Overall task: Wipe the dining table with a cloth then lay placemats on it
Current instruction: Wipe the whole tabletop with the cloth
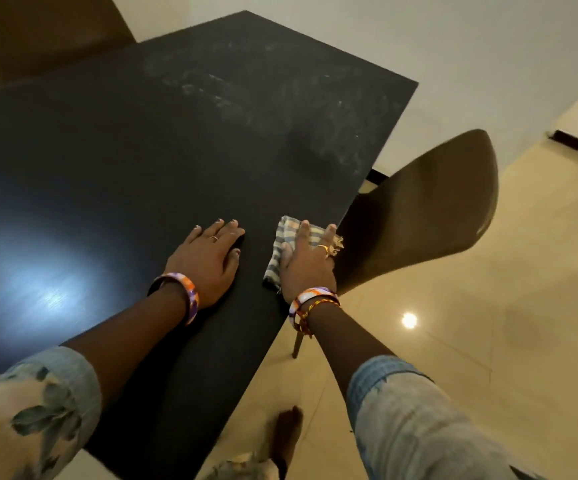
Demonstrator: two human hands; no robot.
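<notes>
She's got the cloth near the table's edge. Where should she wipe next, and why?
Probably push the checked cloth forward, away from her, along the right edge. The right hand presses it flat on the dark table near the edge, and pale dusty smears show on the far part. The left hand rests flat, bracing.

dark table top open ahead, chair back against right edge

Brown chairs stand on glossy cream floor tiles before white walls.
</notes>
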